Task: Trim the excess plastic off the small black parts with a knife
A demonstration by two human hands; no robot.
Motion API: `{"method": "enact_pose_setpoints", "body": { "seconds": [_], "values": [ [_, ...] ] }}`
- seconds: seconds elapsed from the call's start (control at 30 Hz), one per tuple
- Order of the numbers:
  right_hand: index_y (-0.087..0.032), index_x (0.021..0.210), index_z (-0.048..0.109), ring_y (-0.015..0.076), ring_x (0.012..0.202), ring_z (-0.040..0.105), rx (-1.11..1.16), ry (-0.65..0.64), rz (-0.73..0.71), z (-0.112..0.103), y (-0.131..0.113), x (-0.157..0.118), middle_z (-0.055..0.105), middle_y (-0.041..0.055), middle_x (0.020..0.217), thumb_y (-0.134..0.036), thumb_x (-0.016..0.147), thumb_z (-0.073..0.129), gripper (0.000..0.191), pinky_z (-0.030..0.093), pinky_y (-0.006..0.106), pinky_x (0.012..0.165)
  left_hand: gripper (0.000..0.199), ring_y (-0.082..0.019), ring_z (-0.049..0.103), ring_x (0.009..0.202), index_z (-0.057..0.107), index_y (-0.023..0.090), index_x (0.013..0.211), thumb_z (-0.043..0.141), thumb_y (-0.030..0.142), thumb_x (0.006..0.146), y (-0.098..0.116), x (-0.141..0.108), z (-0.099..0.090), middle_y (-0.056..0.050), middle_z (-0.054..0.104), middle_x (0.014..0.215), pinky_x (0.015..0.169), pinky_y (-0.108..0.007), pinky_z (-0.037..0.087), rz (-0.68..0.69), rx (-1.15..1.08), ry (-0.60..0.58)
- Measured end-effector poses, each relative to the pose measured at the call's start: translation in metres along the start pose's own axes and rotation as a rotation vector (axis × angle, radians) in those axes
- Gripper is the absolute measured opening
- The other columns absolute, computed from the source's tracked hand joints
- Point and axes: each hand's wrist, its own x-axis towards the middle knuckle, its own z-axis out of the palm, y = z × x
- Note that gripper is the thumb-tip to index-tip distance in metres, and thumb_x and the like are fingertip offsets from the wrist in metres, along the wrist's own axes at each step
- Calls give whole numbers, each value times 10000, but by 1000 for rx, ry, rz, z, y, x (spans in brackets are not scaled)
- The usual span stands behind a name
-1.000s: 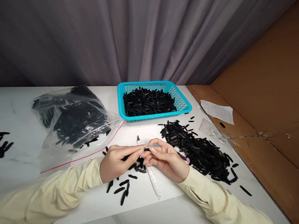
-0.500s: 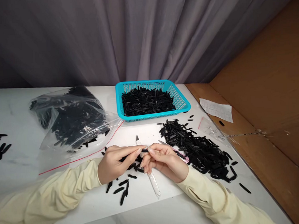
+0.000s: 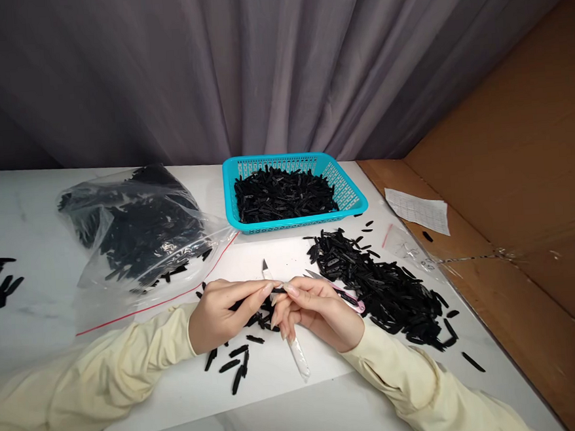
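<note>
Both hands are pinching: the left hand (image 3: 216, 317) and right hand (image 3: 326, 310) hold a slim black strip (image 3: 278, 291) between their fingertips, low over a white paper sheet (image 3: 182, 403) on the marbled counter (image 3: 19, 218). Beneath the right hand's fingers lies a white-handled craft knife (image 3: 299, 360), its blade toward twelve o'clock. From the hands, loose black strips (image 3: 237, 380) are scattered at seven o'clock. A turquoise perforated plastic basket (image 3: 298, 224), filled with similar strips, stands at twelve, and a clear zip bag (image 3: 146, 235) holding black pieces lies at ten. Pink-handled scissors (image 3: 359, 307), partly covered, lie at three o'clock, against a long heap of black strips (image 3: 391, 293).
</note>
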Motion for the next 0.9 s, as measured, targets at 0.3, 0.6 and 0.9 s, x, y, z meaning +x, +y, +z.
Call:
{"method": "enact_pose_setpoints", "body": {
  "seconds": [0.3,0.6,0.9],
  "values": [
    [-116,778,587,124,555,618,-12,-12,-26,0,-1,-1,673,84,715,-290,836,579,183,472,217,493,182,-45,531,362,683,99,910,515,118,841,2,2,0,-22,706,633,420,-117,465,3,-9,6],
    [-119,790,605,111,533,605,-46,0,-54,0,1,-1,678,70,706,-302,807,618,185,478,216,485,205,-40,542,385,676,98,955,504,116,846,3,1,0,-30,717,688,429,-111,462,-5,-13,2],
    [-115,796,611,124,537,617,-64,40,-31,0,-1,-2,698,103,760,-307,776,648,197,470,225,485,230,-36,469,334,661,119,1004,518,92,826,-1,-3,0,-18,714,675,362,-136,409,10,-4,-6]
  ]
}}
